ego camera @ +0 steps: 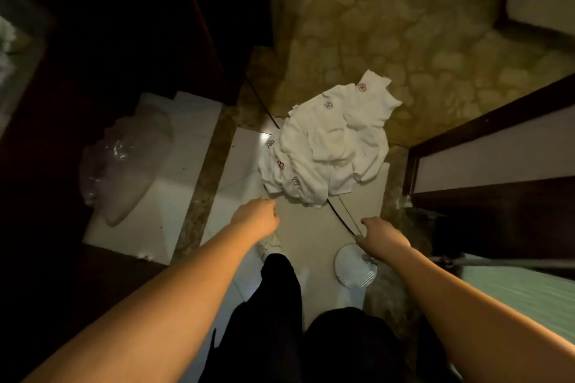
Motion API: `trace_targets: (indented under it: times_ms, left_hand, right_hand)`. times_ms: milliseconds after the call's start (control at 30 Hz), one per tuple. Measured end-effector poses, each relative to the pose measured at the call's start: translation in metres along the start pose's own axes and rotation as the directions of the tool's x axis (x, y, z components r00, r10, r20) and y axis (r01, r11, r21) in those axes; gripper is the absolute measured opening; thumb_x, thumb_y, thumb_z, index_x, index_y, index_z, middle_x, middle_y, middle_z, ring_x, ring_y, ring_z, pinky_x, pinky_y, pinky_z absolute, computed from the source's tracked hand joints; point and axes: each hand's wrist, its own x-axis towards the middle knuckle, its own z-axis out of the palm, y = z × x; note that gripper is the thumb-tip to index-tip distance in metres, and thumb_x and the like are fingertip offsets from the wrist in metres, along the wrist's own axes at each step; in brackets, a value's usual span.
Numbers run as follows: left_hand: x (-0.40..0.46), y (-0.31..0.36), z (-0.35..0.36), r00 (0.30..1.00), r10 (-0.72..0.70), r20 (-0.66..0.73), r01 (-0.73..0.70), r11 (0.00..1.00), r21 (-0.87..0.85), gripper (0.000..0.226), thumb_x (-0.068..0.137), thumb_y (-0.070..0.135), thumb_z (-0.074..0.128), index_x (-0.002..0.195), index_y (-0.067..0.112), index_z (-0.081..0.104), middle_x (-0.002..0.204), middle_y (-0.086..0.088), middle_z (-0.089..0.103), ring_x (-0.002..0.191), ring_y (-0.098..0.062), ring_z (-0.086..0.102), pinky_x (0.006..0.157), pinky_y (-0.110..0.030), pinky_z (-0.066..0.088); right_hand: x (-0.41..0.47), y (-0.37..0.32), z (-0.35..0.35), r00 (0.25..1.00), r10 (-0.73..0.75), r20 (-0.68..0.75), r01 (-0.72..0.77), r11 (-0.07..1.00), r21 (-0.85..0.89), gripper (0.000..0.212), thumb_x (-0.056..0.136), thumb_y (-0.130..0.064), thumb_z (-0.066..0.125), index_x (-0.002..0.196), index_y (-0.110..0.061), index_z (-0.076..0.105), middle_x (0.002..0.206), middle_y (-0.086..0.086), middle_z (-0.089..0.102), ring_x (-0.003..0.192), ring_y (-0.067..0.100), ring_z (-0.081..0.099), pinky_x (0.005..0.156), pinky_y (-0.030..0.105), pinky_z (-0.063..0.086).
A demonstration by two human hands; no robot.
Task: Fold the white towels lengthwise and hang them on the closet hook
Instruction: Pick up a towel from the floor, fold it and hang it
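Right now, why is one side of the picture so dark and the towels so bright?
In the head view, light falls on the middle: the white towels glow and a floor tile beside them shows glare, while the left side sinks into shadow. The wide lens bends the straight door edges. The left hand and right hand look slightly soft, and the plastic bag glints dimly.
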Motion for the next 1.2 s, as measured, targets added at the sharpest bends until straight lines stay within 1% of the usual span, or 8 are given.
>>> trace_targets:
  times_ms: [333, 600, 800, 867, 967, 1033, 1133, 1200]
  left_hand:
    - [0.198, -0.015, 0.005, 0.994, 0.069, 0.086, -0.075, 0.995, 0.07, 0.018, 0.098, 0.025, 0.046, 0.105, 0.015, 0.059, 0.114, -0.012, 0.059, 0.085, -0.023, 0.051, 0.072, -0.03, 0.04]
    - [0.347, 0.004, 0.057, 0.99, 0.063, 0.123, -0.064, 0.998, 0.004, 0.021, 0.097, 0.028, 0.053, 0.104, 0.01, 0.062, 0.116, -0.014, 0.061, 0.095, -0.029, 0.059, 0.074, -0.03, 0.039]
    - [0.435, 0.035, 0.088, 0.999, 0.044, 0.03, -0.036, 0.971, -0.236, 0.039, 0.097, 0.027, 0.053, 0.132, 0.013, 0.057, 0.134, -0.012, 0.058, 0.117, -0.03, 0.057, 0.085, -0.03, 0.043]
    - [0.454, 0.045, 0.1, 0.999, 0.013, 0.039, 0.005, 0.9, -0.437, 0.042, 0.094, 0.027, 0.059, 0.133, 0.013, 0.056, 0.132, -0.01, 0.059, 0.116, -0.029, 0.057, 0.083, -0.028, 0.041]
    - [0.468, 0.055, 0.114, 0.995, -0.075, 0.068, 0.101, 0.655, -0.749, 0.053, 0.092, 0.029, 0.068, 0.139, 0.011, 0.051, 0.127, -0.006, 0.061, 0.106, -0.022, 0.061, 0.091, -0.032, 0.049]
    - [0.467, 0.06, 0.122, 0.987, -0.108, 0.117, 0.155, 0.499, -0.853, 0.043, 0.093, 0.026, 0.068, 0.132, 0.011, 0.056, 0.114, -0.005, 0.067, 0.087, -0.016, 0.06, 0.076, -0.024, 0.049]
    - [0.457, 0.07, 0.125, 0.99, -0.089, 0.107, 0.135, 0.446, -0.885, 0.008, 0.097, 0.02, 0.062, 0.102, 0.017, 0.068, 0.088, 0.003, 0.068, 0.077, -0.012, 0.054, 0.069, -0.022, 0.044]
    - [0.451, 0.075, 0.118, 0.986, -0.134, 0.097, 0.147, 0.442, -0.885, 0.01, 0.098, 0.022, 0.061, 0.106, 0.019, 0.066, 0.1, 0.0, 0.067, 0.087, -0.016, 0.057, 0.08, -0.028, 0.048]
  right_hand:
    - [0.198, -0.022, 0.004, 0.999, 0.003, 0.047, -0.013, 0.976, 0.219, 0.054, 0.097, -0.036, 0.056, 0.142, -0.008, 0.048, 0.141, 0.017, 0.05, 0.127, 0.033, 0.05, 0.1, 0.038, 0.043]
    - [0.366, -0.011, 0.027, 0.998, -0.04, -0.043, 0.05, 0.966, 0.255, 0.054, 0.091, -0.029, 0.061, 0.139, -0.009, 0.049, 0.14, 0.018, 0.05, 0.127, 0.035, 0.049, 0.101, 0.04, 0.042]
    - [0.454, -0.013, 0.033, 0.982, -0.139, -0.126, 0.174, 0.924, 0.339, 0.076, 0.089, -0.021, 0.068, 0.153, -0.005, 0.031, 0.155, 0.017, 0.033, 0.142, 0.03, 0.036, 0.112, 0.033, 0.031]
    - [0.469, -0.013, 0.04, 0.981, -0.153, -0.122, 0.189, 0.902, 0.387, 0.076, 0.09, -0.019, 0.069, 0.154, -0.006, 0.03, 0.157, 0.016, 0.031, 0.143, 0.028, 0.035, 0.114, 0.031, 0.028]
    - [0.475, -0.011, 0.051, 0.977, -0.161, -0.14, 0.209, 0.858, 0.469, 0.073, 0.09, -0.015, 0.069, 0.153, -0.007, 0.033, 0.156, 0.014, 0.033, 0.14, 0.027, 0.04, 0.115, 0.032, 0.032]
    - [0.471, -0.009, 0.055, 0.976, -0.169, -0.14, 0.217, 0.836, 0.504, 0.07, 0.09, -0.012, 0.068, 0.152, -0.008, 0.035, 0.155, 0.011, 0.035, 0.139, 0.025, 0.042, 0.114, 0.032, 0.034]
    - [0.457, -0.012, 0.054, 0.969, -0.233, -0.087, 0.243, 0.81, 0.534, 0.064, 0.092, -0.008, 0.063, 0.151, -0.015, 0.04, 0.149, 0.007, 0.048, 0.133, 0.022, 0.049, 0.102, 0.026, 0.039]
    - [0.446, -0.017, 0.049, 0.96, -0.276, -0.041, 0.257, 0.817, 0.517, 0.063, 0.093, -0.006, 0.058, 0.152, -0.021, 0.04, 0.146, 0.004, 0.053, 0.131, 0.019, 0.051, 0.096, 0.022, 0.037]
